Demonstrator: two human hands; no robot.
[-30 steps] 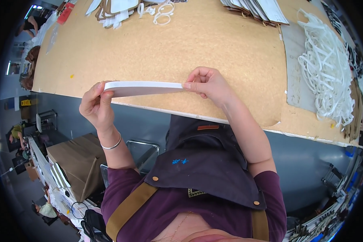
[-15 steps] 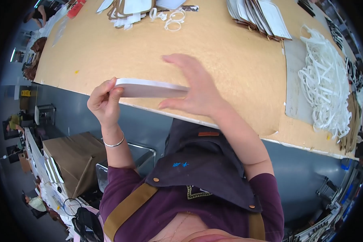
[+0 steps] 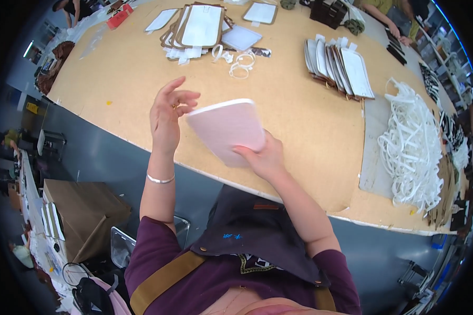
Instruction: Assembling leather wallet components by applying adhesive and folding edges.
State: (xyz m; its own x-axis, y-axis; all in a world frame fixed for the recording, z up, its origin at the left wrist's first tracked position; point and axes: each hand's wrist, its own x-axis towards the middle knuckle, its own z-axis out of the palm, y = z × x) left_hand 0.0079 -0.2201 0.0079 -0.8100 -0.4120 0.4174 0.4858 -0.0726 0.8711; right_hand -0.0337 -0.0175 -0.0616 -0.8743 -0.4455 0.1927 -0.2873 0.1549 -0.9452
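My right hand (image 3: 269,158) grips a pale, flat rectangular pad (image 3: 226,128) with rounded corners, its thumb lying across the near face. The pad is tilted up above the near edge of the table, its white top edge slightly blurred. Whether it is one thick piece or a stack of sheets, I cannot tell. Beside the pad's upper left corner, my left hand (image 3: 167,113) is raised with fingers apart and loosely curled, holding nothing. A silver bangle circles that wrist.
Brown-edged white panels (image 3: 202,26) are piled at the far side of the tan table (image 3: 131,89), near white rings (image 3: 242,67). More panels (image 3: 339,68) lean together farther right. Tangled white strips (image 3: 412,147) heap at the right. Another person's hands (image 3: 399,34) work at the far right.
My left hand has let go of the pad and lifted away. The right hand has closed on it, and its broad face now tilts toward me. The view takes in more of the table's far side.
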